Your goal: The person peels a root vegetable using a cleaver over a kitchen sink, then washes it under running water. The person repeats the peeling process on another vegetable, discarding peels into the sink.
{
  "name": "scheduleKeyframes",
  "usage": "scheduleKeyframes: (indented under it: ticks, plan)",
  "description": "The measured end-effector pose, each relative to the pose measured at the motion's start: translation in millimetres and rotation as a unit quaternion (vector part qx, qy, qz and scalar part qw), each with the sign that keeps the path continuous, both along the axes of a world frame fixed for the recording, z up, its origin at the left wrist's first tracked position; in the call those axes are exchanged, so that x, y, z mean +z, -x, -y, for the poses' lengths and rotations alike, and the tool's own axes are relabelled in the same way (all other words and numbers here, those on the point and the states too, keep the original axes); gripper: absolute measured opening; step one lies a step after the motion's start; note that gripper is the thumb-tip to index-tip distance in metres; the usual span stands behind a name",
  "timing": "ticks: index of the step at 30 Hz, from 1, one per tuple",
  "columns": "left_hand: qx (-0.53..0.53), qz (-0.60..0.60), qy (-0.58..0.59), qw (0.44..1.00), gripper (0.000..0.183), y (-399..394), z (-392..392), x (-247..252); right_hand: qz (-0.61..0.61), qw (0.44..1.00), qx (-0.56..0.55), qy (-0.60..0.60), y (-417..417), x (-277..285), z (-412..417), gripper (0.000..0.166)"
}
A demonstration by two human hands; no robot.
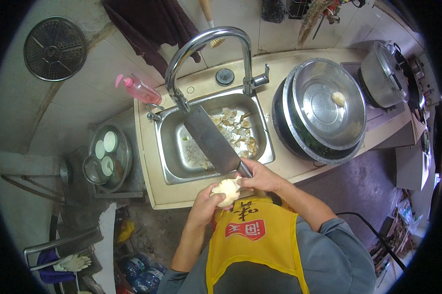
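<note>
My left hand [205,205] holds a pale peeled root vegetable [226,192] by the sink's front edge. In my right hand [259,176] is the handle of a cleaver [213,141]; the broad blade reaches over the steel sink [173,161], its far end near the faucet spout. The right fingertips are close to the vegetable; whether they touch it, I cannot tell. Brown-edged peelings [244,128] lie in the sink's right part. A smaller pale peeled piece [338,99] rests in the upper metal basin [312,125] to the right.
The chrome faucet [221,31] arches over the sink. A pink pump bottle [143,92] stands at the back left corner. Stacked basins with dark greens between them stand right of the sink, beside a lidded pot [384,81]. Bowls sit in a basin [127,161] at left.
</note>
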State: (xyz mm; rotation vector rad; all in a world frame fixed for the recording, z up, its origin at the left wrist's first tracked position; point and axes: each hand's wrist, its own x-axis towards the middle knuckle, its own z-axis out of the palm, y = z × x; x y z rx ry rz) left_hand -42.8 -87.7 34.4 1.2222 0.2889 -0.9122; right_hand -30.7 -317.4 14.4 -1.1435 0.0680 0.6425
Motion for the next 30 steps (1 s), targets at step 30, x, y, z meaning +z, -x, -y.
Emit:
scheduleKeyframes:
  ticks: [30]
  plan:
    - [0.234,0.206,0.096,0.945,0.038,0.0,5.6,-73.6,0.530,0.758,-0.056,0.375,-14.6,-21.1,12.2,0.082]
